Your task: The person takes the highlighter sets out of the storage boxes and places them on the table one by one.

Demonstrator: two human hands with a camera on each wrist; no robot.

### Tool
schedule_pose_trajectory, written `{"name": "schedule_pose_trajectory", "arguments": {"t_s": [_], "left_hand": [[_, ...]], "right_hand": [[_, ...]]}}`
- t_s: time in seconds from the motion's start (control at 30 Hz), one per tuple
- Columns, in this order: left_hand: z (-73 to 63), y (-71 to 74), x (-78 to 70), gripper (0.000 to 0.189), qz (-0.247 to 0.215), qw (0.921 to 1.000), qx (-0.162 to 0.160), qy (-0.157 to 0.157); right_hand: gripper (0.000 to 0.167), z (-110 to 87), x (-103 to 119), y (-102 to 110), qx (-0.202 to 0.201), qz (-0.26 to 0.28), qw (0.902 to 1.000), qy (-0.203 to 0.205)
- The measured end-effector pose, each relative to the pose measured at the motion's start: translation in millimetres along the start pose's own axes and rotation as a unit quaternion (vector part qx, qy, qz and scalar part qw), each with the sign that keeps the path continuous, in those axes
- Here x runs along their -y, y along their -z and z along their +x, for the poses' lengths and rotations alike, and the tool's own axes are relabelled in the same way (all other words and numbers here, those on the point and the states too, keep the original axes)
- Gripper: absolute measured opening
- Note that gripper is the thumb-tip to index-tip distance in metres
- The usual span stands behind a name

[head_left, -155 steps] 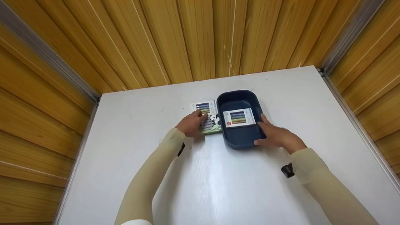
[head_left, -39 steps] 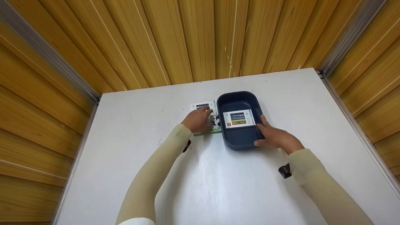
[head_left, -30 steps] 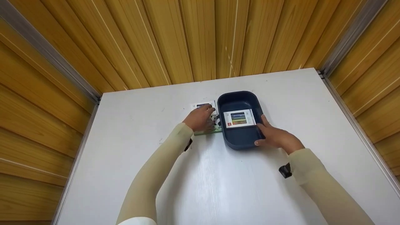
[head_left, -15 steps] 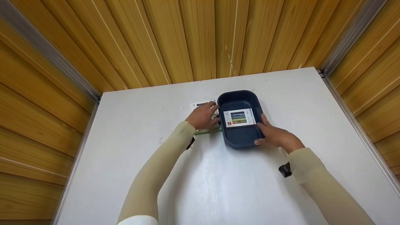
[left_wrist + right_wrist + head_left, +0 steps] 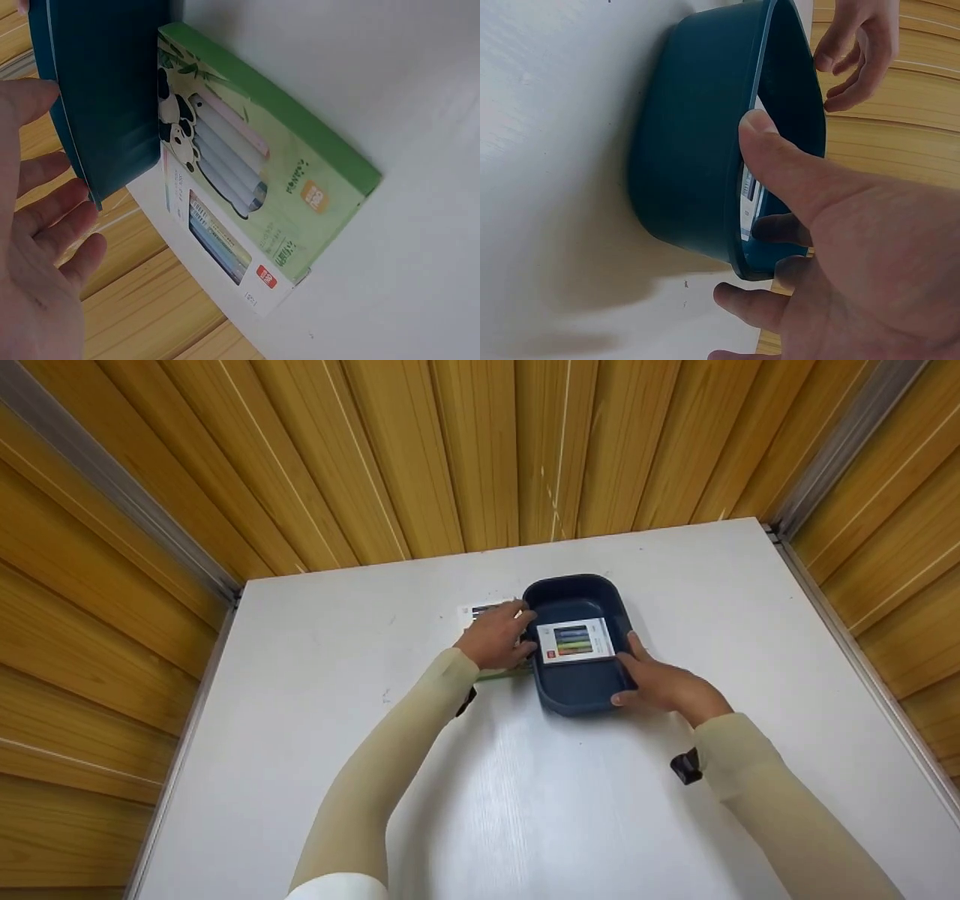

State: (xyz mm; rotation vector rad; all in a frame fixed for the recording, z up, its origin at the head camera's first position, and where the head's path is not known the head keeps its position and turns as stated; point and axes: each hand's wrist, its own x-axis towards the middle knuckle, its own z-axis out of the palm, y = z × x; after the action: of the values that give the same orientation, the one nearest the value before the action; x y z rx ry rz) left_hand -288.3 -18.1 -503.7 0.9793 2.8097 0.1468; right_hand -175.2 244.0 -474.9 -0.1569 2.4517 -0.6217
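Observation:
In the head view, a dark blue rectangular bin (image 5: 581, 694) stands on the table, with a white box of coloured sticks (image 5: 604, 639) inside. My right hand (image 5: 664, 682) holds its right rim near the front corner, thumb on the outer wall and a finger inside. My left hand (image 5: 496, 636) has its fingertips right at the left rim, fingers loosely bent. Below it, left of the bin, lies a green panda box (image 5: 292, 176) with pale pens in its window. A second white box (image 5: 225, 240) lies beside the panda box, largely covered by my left hand in the head view.
The white table (image 5: 300, 697) ends at a yellow wood-plank wall (image 5: 472, 457) behind. Similar planks with grey metal rails (image 5: 847, 457) stand at both sides. Both green and white boxes sit close against the bin's left wall.
My left hand has moved right from over the panda box to the bin's left rim. The right hand stays on the right rim. The bin has hardly moved.

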Motion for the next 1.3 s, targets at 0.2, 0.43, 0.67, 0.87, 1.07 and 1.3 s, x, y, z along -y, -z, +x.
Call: {"name": "schedule_pose_trajectory", "arguments": {"t_s": [0.2,0.43,0.67,0.87,1.07,1.3], "left_hand": [[2.1,-1.1,-3.9,0.054,-0.007,0.9998,-0.011,-0.013],[5.3,-4.3,-5.8,0.054,-0.001,0.9990,-0.020,-0.040],[8.4,-5.8,-8.8,0.056,0.029,0.9971,-0.034,-0.062],[11.4,-7.3,-11.2,0.056,0.034,0.9966,-0.032,-0.068],[14.5,-10.0,-12.1,0.057,0.026,0.9975,-0.026,-0.060],[16.0,-9.9,-15.0,0.059,0.020,0.9976,-0.022,-0.063]], "right_hand": [[0.089,1.6,-1.1,-1.3,-0.003,-0.007,1.0000,0.002],[0.088,2.0,-1.9,-2.4,-0.004,-0.014,0.9999,0.005],[0.088,1.2,-2.3,-2.4,-0.001,-0.017,0.9998,0.009],[0.088,1.4,-2.2,-1.9,0.001,-0.012,0.9999,0.011],[0.087,2.0,-2.9,-1.8,0.000,-0.013,0.9998,0.013],[0.087,2.2,-3.6,-1.2,-0.004,-0.008,0.9999,0.010]]}}
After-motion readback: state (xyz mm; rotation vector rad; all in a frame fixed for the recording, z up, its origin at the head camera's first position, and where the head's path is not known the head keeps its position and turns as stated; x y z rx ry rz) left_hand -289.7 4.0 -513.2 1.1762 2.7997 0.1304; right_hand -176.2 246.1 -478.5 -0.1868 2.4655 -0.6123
